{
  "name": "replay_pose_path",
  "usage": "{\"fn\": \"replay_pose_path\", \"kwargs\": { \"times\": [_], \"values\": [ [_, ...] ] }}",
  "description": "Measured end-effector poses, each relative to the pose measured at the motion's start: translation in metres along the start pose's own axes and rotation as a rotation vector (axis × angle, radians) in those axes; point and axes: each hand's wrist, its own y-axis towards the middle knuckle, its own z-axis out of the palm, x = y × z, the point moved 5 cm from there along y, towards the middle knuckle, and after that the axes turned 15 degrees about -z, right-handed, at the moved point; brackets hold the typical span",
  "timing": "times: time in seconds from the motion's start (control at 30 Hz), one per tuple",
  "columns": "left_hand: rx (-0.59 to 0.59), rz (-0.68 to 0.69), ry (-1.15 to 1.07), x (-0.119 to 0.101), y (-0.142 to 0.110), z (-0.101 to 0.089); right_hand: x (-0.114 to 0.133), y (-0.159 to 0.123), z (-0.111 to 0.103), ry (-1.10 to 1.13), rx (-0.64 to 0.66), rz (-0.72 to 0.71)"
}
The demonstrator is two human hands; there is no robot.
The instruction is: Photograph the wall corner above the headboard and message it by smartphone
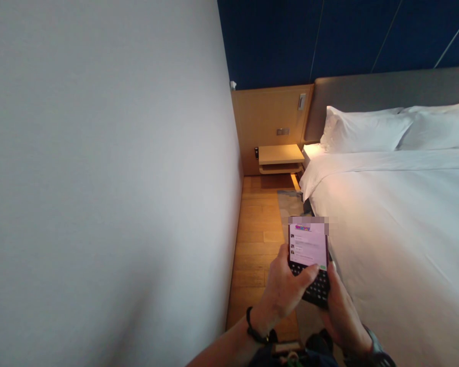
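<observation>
Head cam: both hands are wrapped around a black rectangular phone with a lit screen and button keyboard, held up by the left edge of the white-sheeted bed. Left hand grips the phone's left edge, right hand braces its lower right, which I'd guess frees the left thumb to reach the screen's bottom edge. Light-wood bedside shelf sits by the bed's far left corner, probably for easy reach from the white pillows.
</observation>
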Motion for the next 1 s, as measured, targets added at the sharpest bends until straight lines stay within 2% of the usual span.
{"fn": "replay_pose_path", "kwargs": {
  "times": [0.07,0.13,0.27,0.37,0.47,0.53,0.6,0.67,0.8,1.0],
  "values": [
    [0.061,0.009,-0.068,-0.002,0.004,-0.006,0.004,-0.004,0.008,0.065,-0.022,0.051],
    [0.075,0.005,-0.118,-0.007,0.01,-0.015,0.006,-0.007,0.015,0.101,-0.005,0.102],
    [-0.049,0.034,-0.152,-0.025,0.024,-0.037,0.009,-0.011,0.023,0.136,0.113,0.179],
    [-0.069,0.043,-0.181,-0.038,0.031,-0.042,0.012,-0.012,0.025,0.138,0.172,0.179],
    [-0.046,0.041,-0.167,-0.042,0.033,-0.039,0.013,-0.013,0.026,0.127,0.173,0.189],
    [0.014,0.055,-0.161,-0.04,0.029,-0.032,0.012,-0.013,0.025,0.118,0.145,0.194],
    [0.094,0.078,-0.148,-0.036,0.022,-0.021,0.01,-0.011,0.022,0.103,0.074,0.174],
    [0.123,0.095,-0.08,-0.032,0.014,-0.011,0.009,-0.01,0.018,0.089,-0.004,0.122],
    [0.021,0.093,0.073,-0.027,0.004,-0.002,0.007,-0.008,0.016,0.097,-0.007,0.038],
    [-0.055,0.087,0.15,-0.019,0.005,0.0,0.005,-0.009,0.012,0.068,-0.052,0.041]
  ]
}}
